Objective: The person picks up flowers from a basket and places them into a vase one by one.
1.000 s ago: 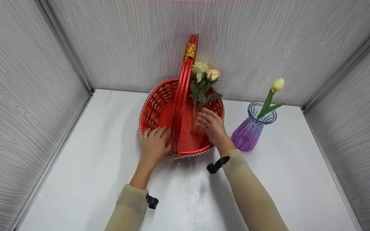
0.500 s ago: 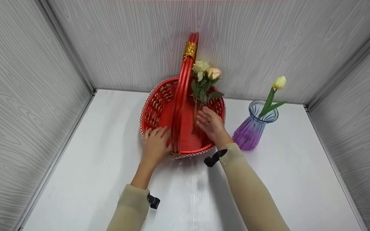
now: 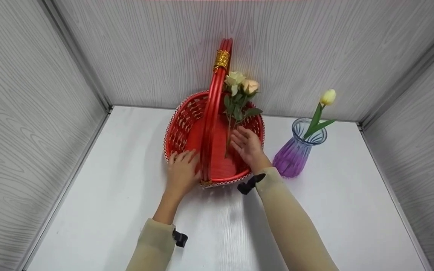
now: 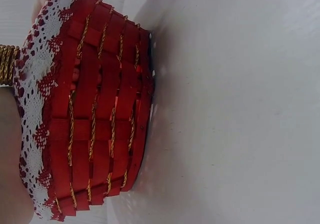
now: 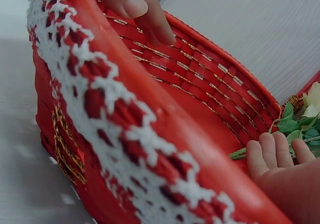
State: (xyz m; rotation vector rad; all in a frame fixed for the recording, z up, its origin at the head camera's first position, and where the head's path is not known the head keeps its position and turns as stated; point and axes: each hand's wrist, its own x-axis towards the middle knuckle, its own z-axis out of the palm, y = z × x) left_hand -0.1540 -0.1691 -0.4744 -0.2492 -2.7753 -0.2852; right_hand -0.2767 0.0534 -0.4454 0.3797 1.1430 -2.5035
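Observation:
A red woven basket (image 3: pixel 192 103) with a tall arched handle (image 3: pixel 214 94) stands against the back wall. White lace edges its rim (image 5: pixel 107 99). My left hand (image 3: pixel 181 171) lies over the basket's near left rim, fingers relaxed and reaching inside, beside the handle's base. Inside the right half of the basket is my right hand (image 3: pixel 248 146), fingers fairly straight, palm turned inward beside the flower stems. Two artificial roses, one cream (image 3: pixel 235 78) and one peach (image 3: pixel 251 86), lean on the far right rim with green leaves (image 3: pixel 236 109). Their stems reach down into the basket.
A blue-to-purple glass vase (image 3: pixel 290 158) stands on the white table (image 3: pixel 100 188) to the right of the basket. It holds one pale yellow tulip (image 3: pixel 328 97). Grey wood-grain panels (image 3: pixel 145 52) enclose the table at the back and sides.
My right hand has turned slightly, showing more of its palm, and its wrist has shifted a little to the left. The left hand, basket and roses stay nearly in place.

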